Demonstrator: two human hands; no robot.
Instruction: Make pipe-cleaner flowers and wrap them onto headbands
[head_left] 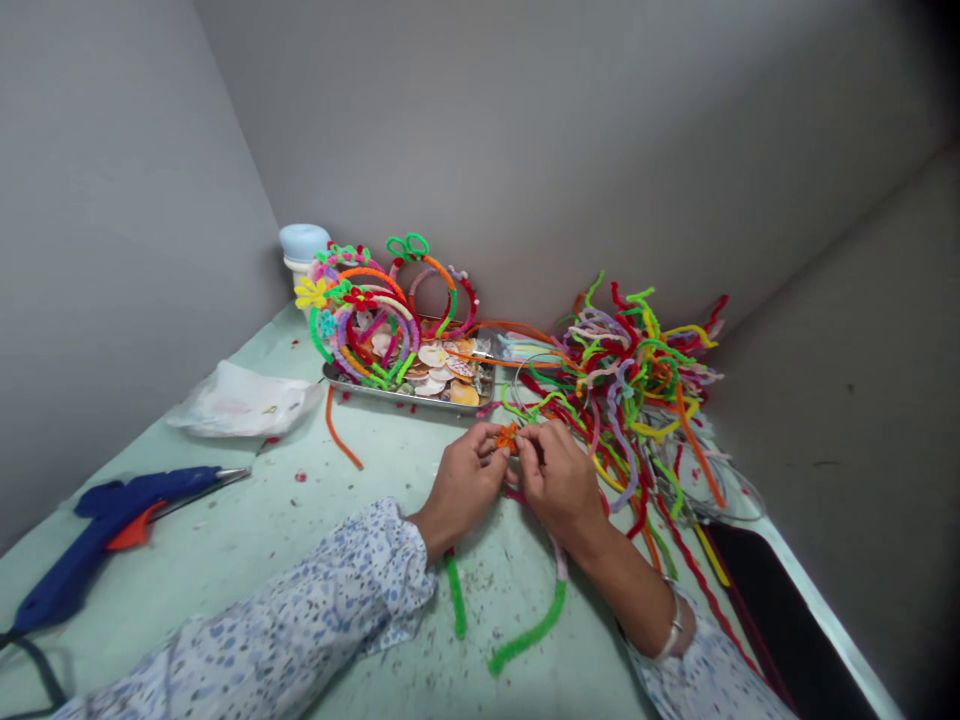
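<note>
My left hand (466, 482) and my right hand (561, 478) meet over the middle of the table, thumbs and fingertips pinching a small orange pipe-cleaner flower (507, 437) from either side. Below them hangs or lies a curved band wrapped in pipe cleaner; one green end (531, 632) and another green end (456, 598) show, with pink and red stretches above. My wrists and hands hide the rest of this band, and I cannot tell whether the flower is fixed to it.
Behind my hands, a metal tray (390, 398) holds shell-like pieces and pipe-cleaner headbands (375, 330). A heap of colourful pipe cleaners (637, 370) spreads at right, near a dark flat object (780, 610). At left lie a blue glue gun (112, 535) and white plastic bag (244, 400). A blue-lidded container (304, 245) stands behind.
</note>
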